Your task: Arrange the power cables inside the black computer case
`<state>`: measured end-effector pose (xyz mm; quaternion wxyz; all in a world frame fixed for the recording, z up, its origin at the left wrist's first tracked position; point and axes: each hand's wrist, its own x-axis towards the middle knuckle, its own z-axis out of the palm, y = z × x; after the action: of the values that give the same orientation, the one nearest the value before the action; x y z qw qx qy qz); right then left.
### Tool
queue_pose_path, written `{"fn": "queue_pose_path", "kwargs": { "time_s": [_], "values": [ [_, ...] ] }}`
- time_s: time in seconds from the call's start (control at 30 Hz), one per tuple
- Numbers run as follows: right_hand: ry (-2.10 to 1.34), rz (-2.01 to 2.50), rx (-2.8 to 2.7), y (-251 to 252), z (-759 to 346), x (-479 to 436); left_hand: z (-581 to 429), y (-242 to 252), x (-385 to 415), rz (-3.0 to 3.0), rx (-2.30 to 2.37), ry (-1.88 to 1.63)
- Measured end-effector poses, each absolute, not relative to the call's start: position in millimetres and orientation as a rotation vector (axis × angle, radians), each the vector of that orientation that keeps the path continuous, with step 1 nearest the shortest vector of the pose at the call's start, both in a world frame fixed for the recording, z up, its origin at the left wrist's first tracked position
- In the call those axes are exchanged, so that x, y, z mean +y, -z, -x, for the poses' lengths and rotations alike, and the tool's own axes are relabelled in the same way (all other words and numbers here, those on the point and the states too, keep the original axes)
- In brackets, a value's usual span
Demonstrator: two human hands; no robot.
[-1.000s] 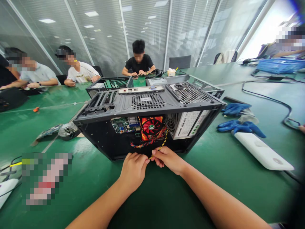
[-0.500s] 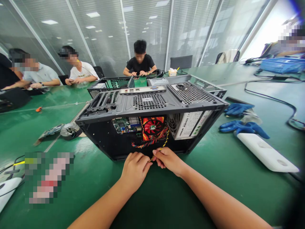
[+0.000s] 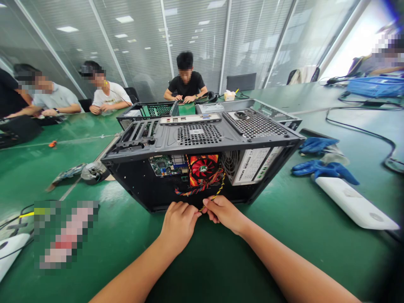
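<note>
An open black computer case (image 3: pixel 202 139) stands in front of me, its rear panel facing up. Out of it runs a twisted yellow-and-black cable (image 3: pixel 222 184), which both hands pinch just outside the lower edge. My left hand (image 3: pixel 179 225) is closed on the cable's near end; whatever tip it has is hidden by the fingers. Close beside it, my right hand (image 3: pixel 224 213) grips the same cable slightly higher. Inside the case sit a red cooling fan (image 3: pixel 203 167), a motherboard (image 3: pixel 167 165), a power supply (image 3: pixel 252 165) and a bundle of coloured wires (image 3: pixel 195 190).
Blue work gloves (image 3: pixel 325 170) and a white power bank-like block (image 3: pixel 355 202) lie at right. More open cases (image 3: pixel 148 110) stand behind mine. A blue basket (image 3: pixel 375 86) is far right, and several people sit across the green table (image 3: pixel 126 252).
The view has shifted very slightly. Both hands keep their pinch on the cable, with only a tiny finger movement.
</note>
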<state>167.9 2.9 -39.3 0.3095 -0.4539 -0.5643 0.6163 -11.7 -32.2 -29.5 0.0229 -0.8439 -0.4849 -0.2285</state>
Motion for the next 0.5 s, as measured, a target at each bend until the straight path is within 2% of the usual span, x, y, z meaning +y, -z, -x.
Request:
{"fn": "queue_pose_path", "kwargs": {
  "time_s": [0.5],
  "values": [
    [-1.604,1.203,-1.506,38.8,-166.9,2.2,10.0,28.5,-34.5,2.605,-1.603,0.733]
  ]
}}
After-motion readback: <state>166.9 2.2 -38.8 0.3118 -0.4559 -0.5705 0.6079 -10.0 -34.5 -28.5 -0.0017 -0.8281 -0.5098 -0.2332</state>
